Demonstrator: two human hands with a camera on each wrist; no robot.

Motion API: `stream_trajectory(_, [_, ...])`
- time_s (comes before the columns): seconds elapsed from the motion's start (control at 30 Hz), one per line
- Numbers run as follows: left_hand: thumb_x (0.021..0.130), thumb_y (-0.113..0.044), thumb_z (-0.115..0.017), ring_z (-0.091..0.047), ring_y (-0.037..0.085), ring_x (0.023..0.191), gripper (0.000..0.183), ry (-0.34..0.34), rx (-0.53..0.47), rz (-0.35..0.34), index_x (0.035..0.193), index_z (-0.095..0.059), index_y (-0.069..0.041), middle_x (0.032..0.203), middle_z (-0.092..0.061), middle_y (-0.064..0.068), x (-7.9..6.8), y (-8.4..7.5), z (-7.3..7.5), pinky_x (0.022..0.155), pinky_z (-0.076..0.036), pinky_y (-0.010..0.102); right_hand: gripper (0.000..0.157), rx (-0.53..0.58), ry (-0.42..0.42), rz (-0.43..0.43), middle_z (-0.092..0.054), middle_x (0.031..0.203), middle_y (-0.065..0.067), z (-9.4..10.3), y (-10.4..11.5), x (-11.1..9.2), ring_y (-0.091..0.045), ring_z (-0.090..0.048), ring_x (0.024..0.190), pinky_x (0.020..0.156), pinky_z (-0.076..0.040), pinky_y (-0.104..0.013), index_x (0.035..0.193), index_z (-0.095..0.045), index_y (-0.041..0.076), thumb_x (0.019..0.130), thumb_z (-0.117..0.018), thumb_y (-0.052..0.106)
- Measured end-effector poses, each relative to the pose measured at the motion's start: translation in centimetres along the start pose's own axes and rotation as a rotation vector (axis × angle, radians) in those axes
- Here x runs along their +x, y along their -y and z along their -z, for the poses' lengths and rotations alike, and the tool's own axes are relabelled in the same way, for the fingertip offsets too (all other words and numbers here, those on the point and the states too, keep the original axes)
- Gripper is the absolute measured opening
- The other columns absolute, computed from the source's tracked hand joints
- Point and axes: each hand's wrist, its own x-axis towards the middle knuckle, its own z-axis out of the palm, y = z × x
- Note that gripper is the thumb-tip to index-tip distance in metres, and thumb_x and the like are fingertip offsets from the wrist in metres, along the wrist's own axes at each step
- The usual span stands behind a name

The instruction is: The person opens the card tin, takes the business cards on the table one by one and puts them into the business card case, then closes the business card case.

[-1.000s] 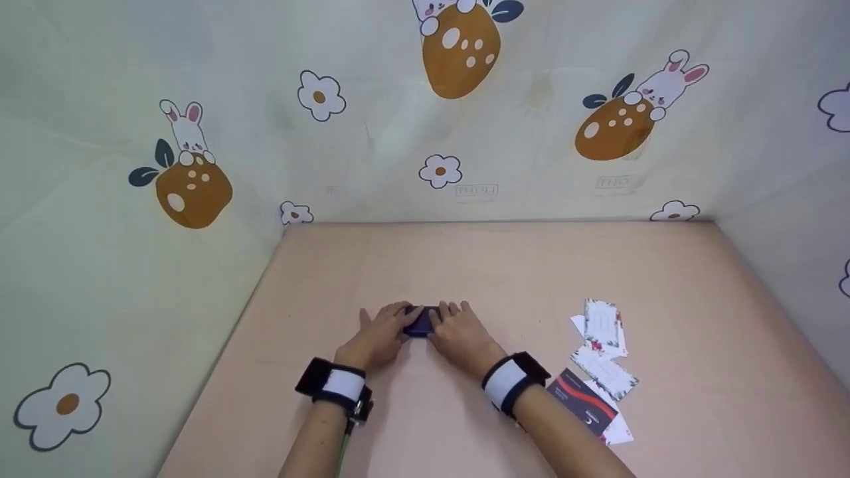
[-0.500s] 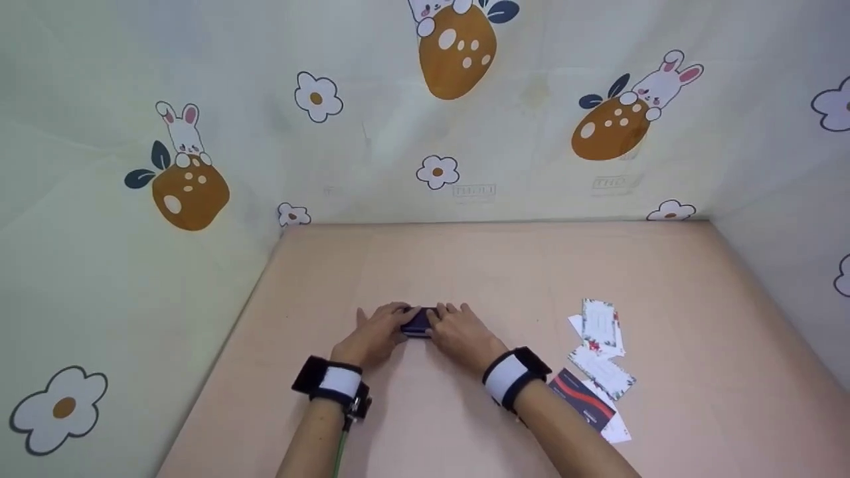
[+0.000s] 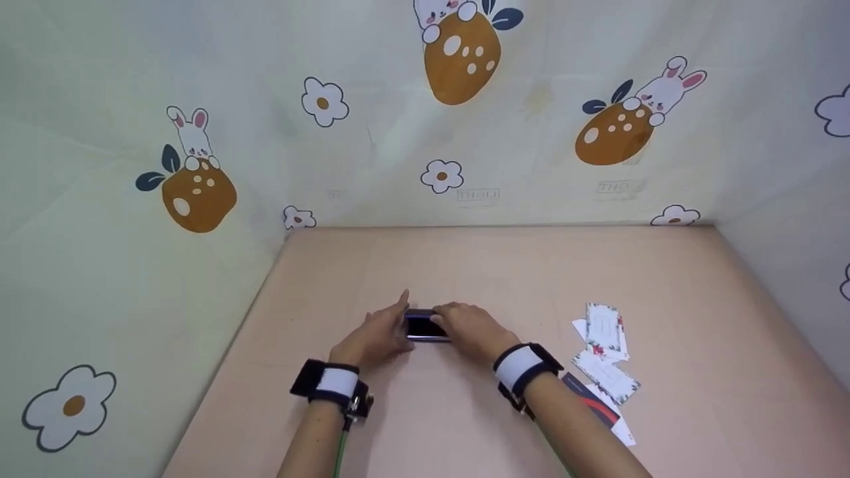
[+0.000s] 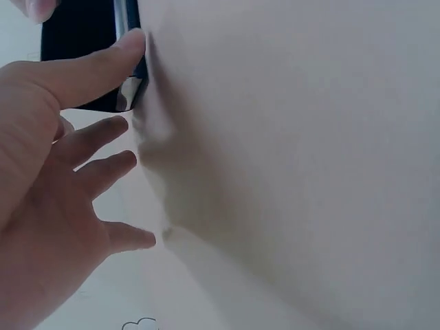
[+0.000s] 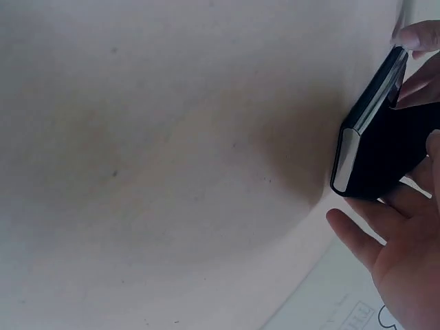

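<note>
A dark, flat case like a business card holder [image 3: 424, 326], with a shiny metallic near edge, lies between both hands at the middle of the table. My left hand [image 3: 378, 337] holds its left end. In the left wrist view the left thumb [image 4: 103, 72] crosses the case [image 4: 79, 34] to its shiny edge, while the other fingers spread apart beyond its end. My right hand [image 3: 477, 330] grips the right end from above. In the right wrist view, the right fingers lie behind the case [image 5: 378, 155]; its thumb is partly cut off by the frame.
Several cards lie at the right: a floral-bordered card [image 3: 603, 328], another floral card [image 3: 605, 377] below it, and a dark card with a red stripe [image 3: 596, 400] partly hidden by the right forearm. A patterned cloth wall [image 3: 372, 153] stands behind the table [image 3: 531, 265].
The right hand has shifted right, and its fingers have drawn together. The left index finger now points up. More of the case shows, its top looking black rather than dark blue with a brighter near edge.
</note>
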Motion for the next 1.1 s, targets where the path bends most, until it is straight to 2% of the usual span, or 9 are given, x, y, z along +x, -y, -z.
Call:
stream_trajectory(0.07, [0.085,-0.015,-0.078,-0.029,0.033,0.152,0.099,-0.01,-0.045,-0.028,0.161,-0.015,-0.01,0.16,-0.037,0.013,0.2,-0.1,0.2,0.126,-0.016,0.056,0.046,0.049,-0.003,-0.034,-0.067,0.13,-0.018,-0.1,0.0,0.2,-0.033,-0.063,0.124,0.108,-0.05,-0.045,0.133,-0.061,0.0,0.108,-0.038,0.031])
stream_trajectory(0.17, [0.081,-0.009,-0.08,-0.032,0.034,0.151,0.099,-0.031,-0.112,-0.075,0.16,-0.02,-0.008,0.158,-0.041,0.014,0.5,-0.4,0.3,0.126,-0.023,0.05,0.042,0.067,-0.062,-0.04,-0.066,0.125,-0.018,-0.3,-0.2,0.4,-0.031,-0.064,0.119,0.104,-0.053,-0.043,0.126,-0.065,-0.001,0.108,-0.041,0.027])
stream_trajectory(0.23, [0.08,-0.007,-0.08,-0.032,0.035,0.15,0.099,-0.044,-0.144,-0.108,0.16,-0.021,-0.007,0.157,-0.044,0.015,0.8,-0.5,0.3,0.126,-0.024,0.05,0.039,0.066,-0.13,-0.042,-0.064,0.121,-0.017,-0.5,-0.3,0.6,-0.03,-0.063,0.114,0.099,-0.055,-0.041,0.122,-0.067,-0.002,0.107,-0.044,0.026])
stream_trajectory(0.33, [0.081,-0.008,-0.08,-0.029,0.033,0.152,0.099,-0.058,-0.197,-0.126,0.16,-0.021,-0.012,0.158,-0.044,0.012,1.2,-0.5,0.1,0.126,-0.023,0.05,0.035,0.062,-0.242,-0.06,-0.058,0.115,-0.014,-0.6,-0.3,1.0,-0.026,-0.06,0.107,0.092,-0.057,-0.038,0.119,-0.068,-0.002,0.104,-0.05,0.025])
stream_trajectory(0.47, [0.082,-0.004,-0.078,-0.026,0.032,0.153,0.104,-0.069,-0.315,-0.134,0.162,-0.012,-0.015,0.162,-0.034,0.016,1.6,-0.3,-0.2,0.125,-0.024,0.046,0.03,0.105,-0.341,-0.109,-0.056,0.105,-0.01,-0.5,0.0,1.5,-0.021,-0.058,0.096,0.085,-0.056,-0.036,0.115,-0.069,-0.001,0.101,-0.058,0.023])
stream_trajectory(0.6, [0.082,0.004,-0.072,-0.022,0.034,0.154,0.109,-0.073,-0.442,-0.121,0.162,-0.002,-0.016,0.165,-0.023,0.019,2.1,0.1,-0.4,0.125,-0.024,0.043,0.025,0.161,-0.365,-0.18,-0.057,0.098,-0.008,-0.3,0.1,2.0,-0.019,-0.057,0.09,0.083,-0.055,-0.034,0.111,-0.071,0.001,0.099,-0.061,0.02])
stream_trajectory(0.7, [0.08,0.006,-0.07,-0.021,0.038,0.153,0.112,-0.08,-0.49,-0.109,0.162,0.002,-0.018,0.166,-0.023,0.017,2.6,0.2,-0.6,0.125,-0.024,0.044,0.025,0.184,-0.362,-0.209,-0.057,0.097,-0.007,-0.3,0.0,2.0,-0.017,-0.057,0.088,0.081,-0.054,-0.033,0.111,-0.071,0.001,0.098,-0.061,0.02])
stream_trajectory(0.97, [0.078,-0.004,-0.076,-0.044,0.036,0.141,0.116,-0.124,-0.437,-0.073,0.162,0.002,-0.014,0.159,-0.041,0.013,3.6,0.7,-1.2,0.12,-0.032,0.052,0.02,0.179,-0.387,-0.136,-0.064,0.102,-0.012,-0.8,-0.3,1.8,-0.025,-0.065,0.096,0.088,-0.057,-0.038,0.112,-0.07,-0.001,0.097,-0.058,0.005])
stream_trajectory(1.1, [0.08,-0.003,-0.076,-0.046,0.038,0.141,0.115,-0.119,-0.53,-0.083,0.161,0.005,-0.009,0.157,-0.041,0.018,4.1,0.7,-1.4,0.119,-0.036,0.052,0.023,0.185,-0.405,-0.14,-0.067,0.103,-0.013,-0.7,-0.6,1.7,-0.027,-0.068,0.099,0.09,-0.058,-0.038,0.115,-0.068,-0.003,0.094,-0.059,-0.001])
